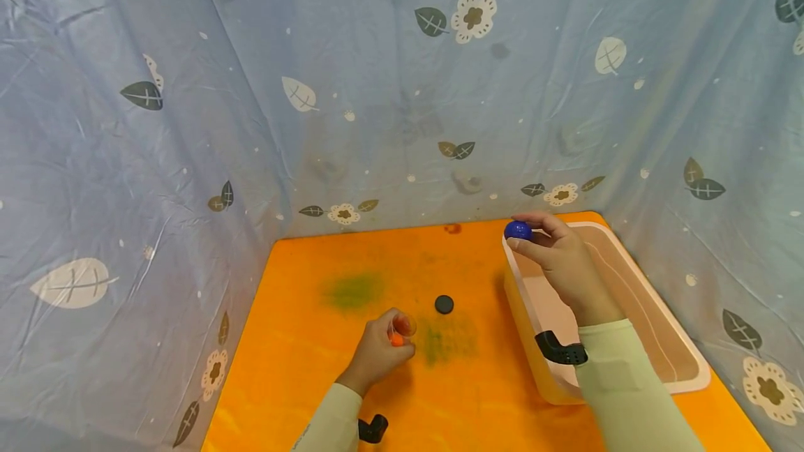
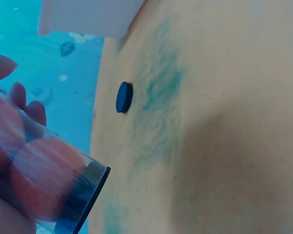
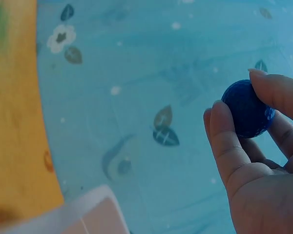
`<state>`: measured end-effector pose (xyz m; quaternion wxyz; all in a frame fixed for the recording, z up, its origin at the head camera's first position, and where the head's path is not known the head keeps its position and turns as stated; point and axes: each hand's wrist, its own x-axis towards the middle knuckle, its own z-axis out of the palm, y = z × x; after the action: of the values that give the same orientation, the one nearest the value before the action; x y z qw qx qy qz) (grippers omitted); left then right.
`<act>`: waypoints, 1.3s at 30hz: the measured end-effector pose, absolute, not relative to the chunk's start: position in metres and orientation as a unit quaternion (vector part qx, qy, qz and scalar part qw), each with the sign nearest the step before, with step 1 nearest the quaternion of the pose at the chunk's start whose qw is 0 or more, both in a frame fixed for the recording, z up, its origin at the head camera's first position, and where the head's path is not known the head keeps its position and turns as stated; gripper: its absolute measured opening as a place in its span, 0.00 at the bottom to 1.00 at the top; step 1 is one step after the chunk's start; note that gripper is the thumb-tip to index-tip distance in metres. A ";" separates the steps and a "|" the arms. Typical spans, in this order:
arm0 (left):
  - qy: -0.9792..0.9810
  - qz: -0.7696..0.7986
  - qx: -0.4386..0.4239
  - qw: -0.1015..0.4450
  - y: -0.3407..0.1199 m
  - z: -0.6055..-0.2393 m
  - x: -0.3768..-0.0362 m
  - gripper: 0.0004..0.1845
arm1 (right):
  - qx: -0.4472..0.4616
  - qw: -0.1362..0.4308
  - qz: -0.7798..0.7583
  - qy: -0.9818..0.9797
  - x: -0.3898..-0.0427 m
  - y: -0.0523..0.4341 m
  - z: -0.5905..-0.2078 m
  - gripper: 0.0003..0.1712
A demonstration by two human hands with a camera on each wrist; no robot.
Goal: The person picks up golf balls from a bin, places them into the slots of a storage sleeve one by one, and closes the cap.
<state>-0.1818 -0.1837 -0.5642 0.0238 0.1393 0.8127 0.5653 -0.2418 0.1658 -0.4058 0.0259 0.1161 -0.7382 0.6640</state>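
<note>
You wear pale green long sleeves that end at each wrist, leaving your left hand (image 1: 379,353) and right hand (image 1: 561,261) bare. A black camera mount (image 1: 561,349) sits just behind your right hand, and another black mount (image 1: 373,428) behind your left

An orange table (image 1: 301,382) carries smudged green stains (image 1: 354,290) (one patch near the middle, another closer in). A pale pink tub (image 1: 685,354) sits along its right edge. Blue cloth (image 1: 188,124) printed with leaves and flowers hangs behind and beside it.
</note>
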 end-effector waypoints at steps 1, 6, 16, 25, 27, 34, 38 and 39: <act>0.813 0.565 0.139 0.024 -0.183 -0.564 -0.182 0.14 | 0.121 0.024 0.664 -0.737 -0.241 0.163 -0.405 0.26; 0.811 0.568 0.140 0.026 -0.181 -0.566 -0.181 0.14 | 0.143 0.008 0.670 -0.728 -0.236 0.148 -0.401 0.25; 0.813 0.562 0.146 0.030 -0.182 -0.565 -0.177 0.14 | 0.171 -0.025 0.638 -0.750 -0.222 0.098 -0.412 0.23; 0.813 0.561 0.152 0.028 -0.184 -0.566 -0.177 0.14 | 0.213 -0.086 0.650 -0.725 -0.208 0.059 -0.433 0.21; 0.814 0.560 0.154 0.027 -0.183 -0.567 -0.178 0.15 | 0.212 -0.094 0.656 -0.719 -0.207 0.054 -0.435 0.21; 0.815 0.557 0.158 0.027 -0.182 -0.570 -0.179 0.16 | 0.223 -0.085 0.646 -0.725 -0.203 0.041 -0.449 0.20; 0.814 0.557 0.159 0.026 -0.181 -0.568 -0.179 0.16 | 0.233 -0.097 0.639 -0.726 -0.201 0.036 -0.461 0.19; 0.816 0.554 0.161 0.024 -0.181 -0.568 -0.179 0.16 | 0.232 -0.101 0.636 -0.729 -0.201 0.035 -0.464 0.19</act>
<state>-0.1793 -0.1811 -0.5683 0.0238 0.1608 0.8162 0.5544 -0.2006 0.0354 -0.4645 -0.1010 0.2322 -0.7287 0.6363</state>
